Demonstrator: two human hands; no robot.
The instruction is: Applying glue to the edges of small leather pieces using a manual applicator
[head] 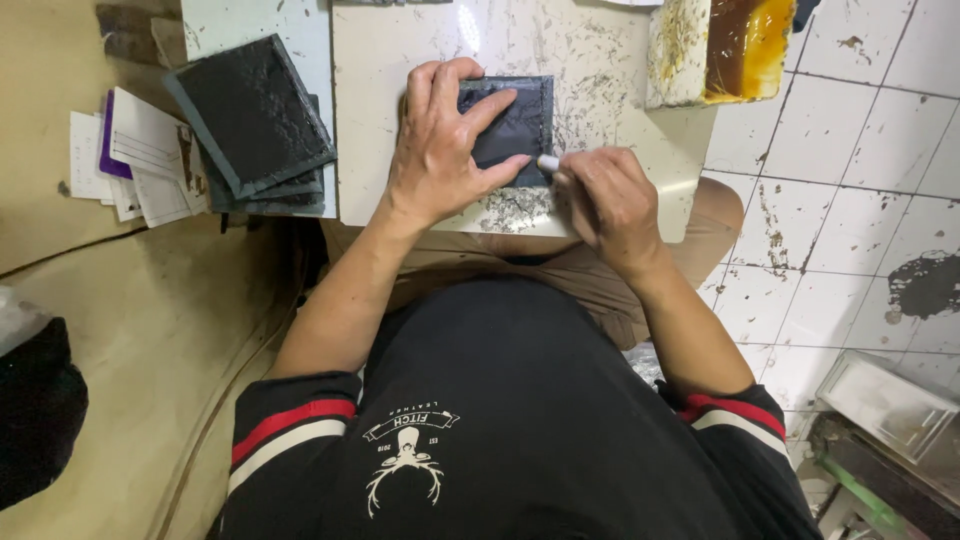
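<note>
Left hand (438, 150) spread flat on dark leather piece (522, 125), right hand (608, 205) just beside, gripping white-tipped tool (549, 162)

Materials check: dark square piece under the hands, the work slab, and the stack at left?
Dark square piece, pinned by left hand: likely leather or faux leather; black, faint sheen, creased grain.
Work slab: probably marble or glazed tile; white, glossy glare, scuffed with residue.
Stack of dark squares: same leather-like look, textured tops, greyish edges.
Right hand holds a small white-tipped tool; material unclear.
</note>
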